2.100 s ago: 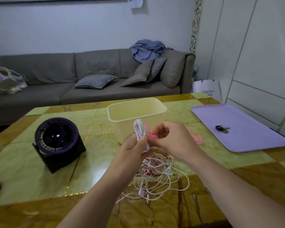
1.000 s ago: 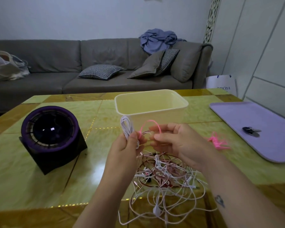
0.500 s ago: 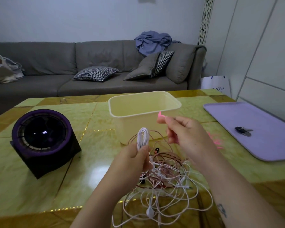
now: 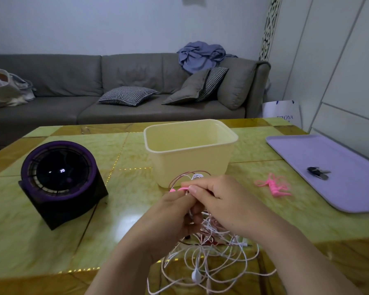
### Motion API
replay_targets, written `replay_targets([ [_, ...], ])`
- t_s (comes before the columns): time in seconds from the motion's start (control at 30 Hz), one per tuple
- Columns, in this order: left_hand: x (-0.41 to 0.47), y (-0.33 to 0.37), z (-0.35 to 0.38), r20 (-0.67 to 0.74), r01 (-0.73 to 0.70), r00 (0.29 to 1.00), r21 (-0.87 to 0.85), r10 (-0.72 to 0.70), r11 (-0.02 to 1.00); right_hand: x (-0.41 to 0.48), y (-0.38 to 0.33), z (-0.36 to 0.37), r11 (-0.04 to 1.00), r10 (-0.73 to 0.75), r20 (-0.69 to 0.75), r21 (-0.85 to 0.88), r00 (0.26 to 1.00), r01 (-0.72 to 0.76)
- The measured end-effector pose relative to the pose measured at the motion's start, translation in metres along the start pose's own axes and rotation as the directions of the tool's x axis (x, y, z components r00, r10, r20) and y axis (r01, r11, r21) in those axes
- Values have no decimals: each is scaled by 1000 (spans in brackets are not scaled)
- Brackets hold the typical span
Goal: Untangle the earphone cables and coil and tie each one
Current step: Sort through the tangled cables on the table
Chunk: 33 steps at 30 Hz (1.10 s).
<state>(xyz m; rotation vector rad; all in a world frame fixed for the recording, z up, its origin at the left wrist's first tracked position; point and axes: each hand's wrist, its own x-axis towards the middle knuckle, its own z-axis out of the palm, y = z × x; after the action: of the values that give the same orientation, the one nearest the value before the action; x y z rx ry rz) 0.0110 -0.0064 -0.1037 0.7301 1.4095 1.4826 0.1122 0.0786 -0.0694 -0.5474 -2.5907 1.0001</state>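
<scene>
Firstly, sofa (image 4: 115, 111): grey, along the far wall, with cushions and a blue cloth on its back.
Tabletop (image 4: 41, 241): glossy green and amber stone squares; carries everything below.
Lilac tray (image 4: 339, 188): flat at the right edge, with a dark key (image 4: 317, 172) lying on it.
Round device (image 4: 60, 177): purple and black, tilted on its stand, at the left.
Cream tub (image 4: 190, 162): open-topped, upright at centre, just behind the hands.
Earphone tangle (image 4: 211, 258): white and reddish cables heaped loose on the near tabletop, under both wrists.
Left hand (image 4: 175, 218): fingers curled around a bunched white cable (image 4: 197, 176), whose loop rises above the knuckles.
Right hand (image 4: 226, 201): touching the left, fingertips pinching a pink tie (image 4: 179, 189) against the bunch.
Spare pink ties (image 4: 274, 185): small heap between tub and tray.
</scene>
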Motion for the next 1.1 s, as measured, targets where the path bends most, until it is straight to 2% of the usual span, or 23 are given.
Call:
replay_targets([
  [0.2, 1, 1, -5, 134, 49, 991, -308, -7, 950, 1, 5, -4, 985, 13, 30, 171, 999, -18],
  [0.33, 2, 2, -7, 202, 70, 979, -383, 9, 921, 1, 6, -4, 978, 11, 21, 207, 1000, -16],
  [0.43, 2, 2, -4, 198, 60, 980, -396, 21, 916, 0, 4, -6, 972, 6, 16, 236, 1000, -10],
  [0.67, 7, -3, 2, -23, -62, 998, -265, 58, 962, 1, 8, -1, 994, -19, -23, 104, 1000, 22],
  [0.97, 9, -6, -3, -131, -131, 983, 6, 131, 991, 1, 12, -1, 957, 18, -69, 291, 997, 3],
  [1.1, 9, -4, -3, -119, -141, 980, 129, 157, 982, 4, 16, -6, 943, 137, -167, 323, 976, -77],
])
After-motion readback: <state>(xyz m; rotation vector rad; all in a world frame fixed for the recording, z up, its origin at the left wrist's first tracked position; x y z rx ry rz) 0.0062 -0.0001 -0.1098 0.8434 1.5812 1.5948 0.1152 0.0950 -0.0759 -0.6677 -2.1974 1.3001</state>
